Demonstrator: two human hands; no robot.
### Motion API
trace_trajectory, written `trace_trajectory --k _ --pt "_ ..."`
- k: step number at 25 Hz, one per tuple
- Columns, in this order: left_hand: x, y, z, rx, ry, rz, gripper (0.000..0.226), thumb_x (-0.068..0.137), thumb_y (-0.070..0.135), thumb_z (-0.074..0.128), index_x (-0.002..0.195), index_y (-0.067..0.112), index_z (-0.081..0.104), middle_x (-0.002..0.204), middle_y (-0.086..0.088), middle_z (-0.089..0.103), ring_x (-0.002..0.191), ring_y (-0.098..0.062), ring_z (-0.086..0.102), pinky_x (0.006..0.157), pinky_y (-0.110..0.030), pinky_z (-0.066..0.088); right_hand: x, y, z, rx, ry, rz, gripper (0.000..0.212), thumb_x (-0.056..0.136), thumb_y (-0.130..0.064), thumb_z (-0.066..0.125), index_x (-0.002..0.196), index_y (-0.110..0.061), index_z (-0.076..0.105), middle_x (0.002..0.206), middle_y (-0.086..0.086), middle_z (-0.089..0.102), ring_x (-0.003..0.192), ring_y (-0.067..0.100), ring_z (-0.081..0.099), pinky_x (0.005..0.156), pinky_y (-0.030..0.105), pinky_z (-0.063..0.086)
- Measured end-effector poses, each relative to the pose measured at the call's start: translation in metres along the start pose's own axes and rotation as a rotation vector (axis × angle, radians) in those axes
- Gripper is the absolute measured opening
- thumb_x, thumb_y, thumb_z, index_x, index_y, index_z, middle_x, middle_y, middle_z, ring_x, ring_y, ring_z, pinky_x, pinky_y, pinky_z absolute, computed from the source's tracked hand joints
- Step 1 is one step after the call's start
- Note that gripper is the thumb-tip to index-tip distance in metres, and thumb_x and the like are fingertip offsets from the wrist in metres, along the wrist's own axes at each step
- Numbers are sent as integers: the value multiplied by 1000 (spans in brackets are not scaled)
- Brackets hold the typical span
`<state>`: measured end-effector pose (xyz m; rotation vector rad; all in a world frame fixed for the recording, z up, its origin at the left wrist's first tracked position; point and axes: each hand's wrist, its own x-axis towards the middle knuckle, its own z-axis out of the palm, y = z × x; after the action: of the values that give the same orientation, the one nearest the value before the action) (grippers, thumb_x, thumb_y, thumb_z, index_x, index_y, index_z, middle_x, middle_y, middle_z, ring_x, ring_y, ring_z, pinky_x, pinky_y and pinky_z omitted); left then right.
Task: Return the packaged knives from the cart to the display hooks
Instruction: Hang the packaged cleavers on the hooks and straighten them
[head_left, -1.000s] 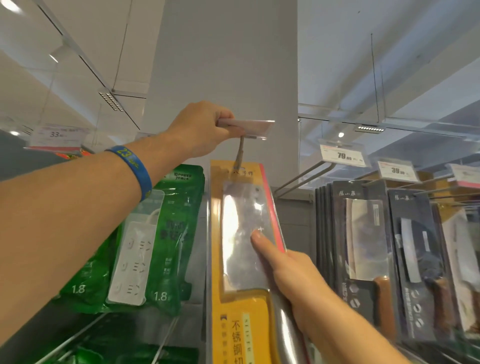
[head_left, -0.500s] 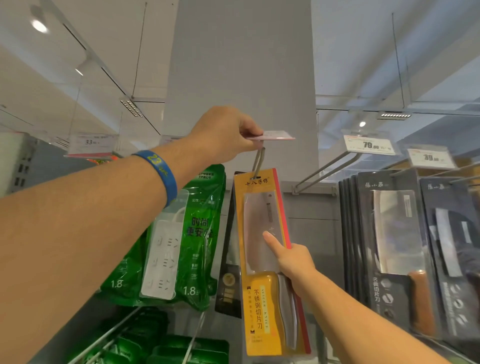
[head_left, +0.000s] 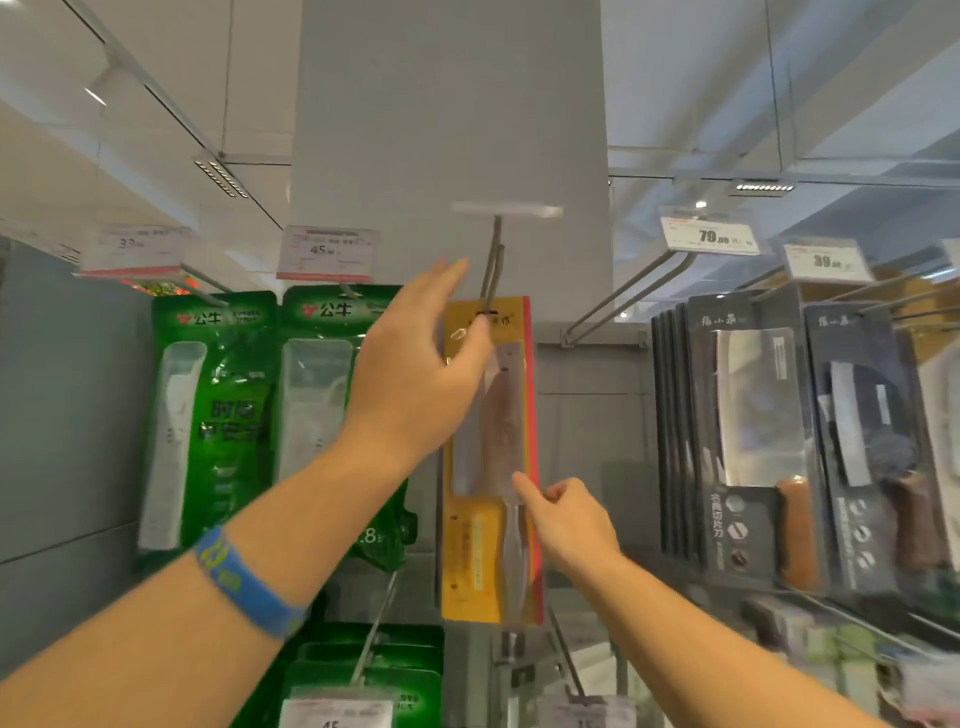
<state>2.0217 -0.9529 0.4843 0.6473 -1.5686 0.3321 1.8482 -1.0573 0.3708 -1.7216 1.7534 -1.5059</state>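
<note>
Yellow packaged knife (head_left: 474, 551) is seen hung upright on the display hook (head_left: 492, 260) before the grey column (head_left: 447, 130). Left hand (head_left: 415, 374) is held spread and relaxed at the pack's top, nothing gripped; thumb contact is not resolved. Right hand (head_left: 566, 525) is laid with a straight index finger on the pack's red edge, the other fingers curled. Green packs (head_left: 213, 415) are noted to the left, black-boxed knives (head_left: 748, 441) to the right.

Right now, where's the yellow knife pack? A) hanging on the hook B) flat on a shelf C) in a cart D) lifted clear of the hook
A: the yellow knife pack hangs from the hook, left hand at its top, right hand with a fingertip on its edge.
</note>
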Motion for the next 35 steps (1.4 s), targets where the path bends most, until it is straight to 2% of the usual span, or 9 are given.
trace_trajectory --k 3,5,7,9,12,16,22,28,35 --pt "-55 -16 25 -264 -33 -321 24 99 33 60 122 35 64 102 16 74 77 3 67 68 -22 54 -32 20 -11 108 107 -187 33 93 -55 64 102 -25 59 96 -12 65 94 15 63 78 31 46" --pt "-94 -21 51 -405 -126 -511 11 100 27 60 107 24 69 74 8 74 49 -3 58 49 -20 46 -59 31 -28 271 99 -203 19 95 -41 69 92 -23 64 88 -6 71 83 17 67 76 36 54" --pt "-140 -17 71 -536 -179 -615 12 98 26 61 97 21 71 65 3 70 39 -8 47 40 -17 38 -97 56 -53 369 91 -235 15 95 -31 71 83 -25 65 80 1 73 64 14 66 58 29 52" --pt "-195 -8 86 -653 -258 -679 17 91 34 62 88 23 74 65 1 68 39 -10 44 38 -16 35 -148 96 -82 375 38 -223 12 91 -34 72 83 -26 67 79 3 73 58 10 65 52 19 48" --pt "-298 22 109 -755 -494 -825 20 90 37 57 86 31 76 69 -2 69 39 -9 44 37 -16 35 -241 173 -130 341 17 20 12 87 -39 76 87 -29 71 77 4 74 56 12 65 52 18 48" --pt "-422 85 152 -772 -952 -1011 16 95 38 61 87 35 75 75 1 71 45 -10 49 41 -18 37 -371 273 -181 241 189 471 13 92 -29 69 95 -17 71 79 4 76 57 16 66 53 19 48" --pt "-576 208 209 -657 -1553 -1156 22 104 17 53 89 14 69 82 -11 67 50 -18 49 38 -18 35 -588 373 -262 212 473 1043 15 103 -23 59 102 -16 71 88 -2 76 66 8 67 58 18 49" --pt "-675 361 204 -554 -1940 -961 18 100 15 59 89 8 71 78 -7 73 52 -7 60 47 -17 44 -785 393 -340 158 740 1311 18 103 -27 59 99 -16 72 84 -3 76 63 4 68 59 19 50" --pt "-704 516 225 -583 -2244 -676 16 103 19 54 103 12 69 92 -11 73 64 -20 60 55 -27 40 -911 374 -390 173 1104 1462 24 102 -40 57 94 -24 73 84 -10 76 66 7 71 65 33 53"
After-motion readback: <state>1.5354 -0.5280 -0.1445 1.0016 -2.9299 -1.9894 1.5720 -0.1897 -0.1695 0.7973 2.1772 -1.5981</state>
